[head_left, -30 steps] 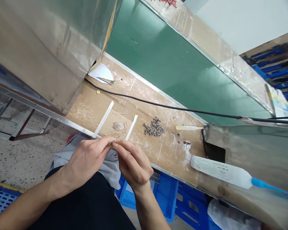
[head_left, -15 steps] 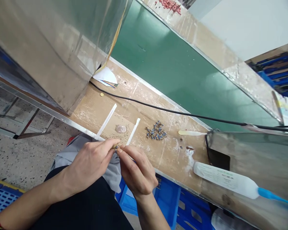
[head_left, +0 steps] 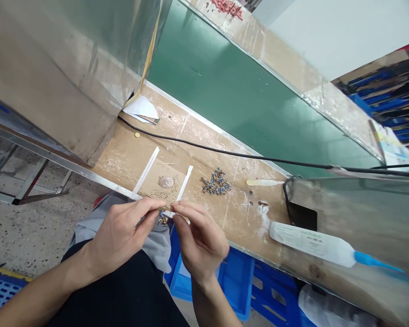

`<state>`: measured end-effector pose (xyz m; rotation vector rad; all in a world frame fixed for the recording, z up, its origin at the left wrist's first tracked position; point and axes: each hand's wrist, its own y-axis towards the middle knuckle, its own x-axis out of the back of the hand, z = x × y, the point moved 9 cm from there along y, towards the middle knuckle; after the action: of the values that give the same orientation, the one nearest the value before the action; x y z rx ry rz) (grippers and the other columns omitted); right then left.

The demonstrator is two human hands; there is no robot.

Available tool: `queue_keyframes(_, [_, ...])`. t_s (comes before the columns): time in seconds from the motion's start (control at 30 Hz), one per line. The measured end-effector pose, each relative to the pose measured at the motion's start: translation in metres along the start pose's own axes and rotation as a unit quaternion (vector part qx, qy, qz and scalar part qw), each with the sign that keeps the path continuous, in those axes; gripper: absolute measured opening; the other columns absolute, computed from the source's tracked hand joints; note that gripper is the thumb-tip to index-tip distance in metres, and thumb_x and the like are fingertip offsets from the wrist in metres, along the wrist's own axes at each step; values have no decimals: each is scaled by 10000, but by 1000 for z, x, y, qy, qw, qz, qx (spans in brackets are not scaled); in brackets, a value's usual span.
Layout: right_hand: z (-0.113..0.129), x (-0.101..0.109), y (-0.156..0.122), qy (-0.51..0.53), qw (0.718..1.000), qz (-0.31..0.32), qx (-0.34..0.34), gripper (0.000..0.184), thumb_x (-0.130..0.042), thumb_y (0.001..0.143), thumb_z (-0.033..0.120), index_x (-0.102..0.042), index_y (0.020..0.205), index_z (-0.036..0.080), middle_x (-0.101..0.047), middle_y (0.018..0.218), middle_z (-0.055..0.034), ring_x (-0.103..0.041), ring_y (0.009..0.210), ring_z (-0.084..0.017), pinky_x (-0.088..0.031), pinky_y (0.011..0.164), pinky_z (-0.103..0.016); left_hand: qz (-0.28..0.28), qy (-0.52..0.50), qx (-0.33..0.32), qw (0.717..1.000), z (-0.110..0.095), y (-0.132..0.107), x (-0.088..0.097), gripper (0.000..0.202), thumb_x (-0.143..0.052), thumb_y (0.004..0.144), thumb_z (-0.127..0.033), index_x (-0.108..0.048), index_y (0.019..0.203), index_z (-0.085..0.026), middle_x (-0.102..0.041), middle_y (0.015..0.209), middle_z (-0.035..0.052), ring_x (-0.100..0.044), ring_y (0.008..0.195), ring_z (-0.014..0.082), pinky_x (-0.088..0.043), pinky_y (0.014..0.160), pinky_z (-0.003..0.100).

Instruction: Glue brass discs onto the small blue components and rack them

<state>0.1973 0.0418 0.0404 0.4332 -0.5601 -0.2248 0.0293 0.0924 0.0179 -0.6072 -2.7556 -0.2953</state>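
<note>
here, left hand (head_left: 122, 231) pinches tiny pieces (head_left: 162, 218), right hand (head_left: 204, 240) grip unclear, tray (head_left: 237, 281) holding paper (head_left: 184, 271).

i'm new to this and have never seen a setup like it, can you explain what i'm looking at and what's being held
There is no machine here: a person works with bare hands, seen from a camera worn on the head, looking forward and down.

The left hand pinches something small, blue and gold; the right hand is right beside it, but whether it grips too is hard to tell.

On the brown worktop lie a pile of blue-and-gold pieces, two white strips with a small clear lump between them, a black cable and a white bottle with a blue nozzle.
</note>
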Motion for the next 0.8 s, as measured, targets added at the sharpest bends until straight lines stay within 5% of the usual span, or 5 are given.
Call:
queue_keyframes(0.17, [-15,-12,4,77,994,31,-72,263,-783,1016,65,-820,1172,273,-828,1081,-36,-804,992,-197,-683,864,-337,18,-24,19,999,6,2,-3,264,-659,1135,-159,-767,1328,-302,-865,1157,-44,-840,983,118,-649,913,211])
queue_keyframes(0.47, [-20,-12,4,87,991,33,-97,167,-797,1022,122,-831,1101,265,-830,1015,-35,-801,928,-199,-680,810,-339,28,4,22,999,13,4,-3,130,-713,1104,-166,-760,1174,-265,-846,1013,-58,-812,861,113,-619,831,201])
queue_keyframes(0.8, [-12,-7,5,69,994,28,-78,266,-789,1014,74,-845,1160,289,-839,1049,-18,-812,936,-179,-685,812,-301,16,11,-23,1000,6,2,-9,132,-648,1123,-143,-696,1188,-247,-816,1005,-34,-787,855,106,-610,811,196])
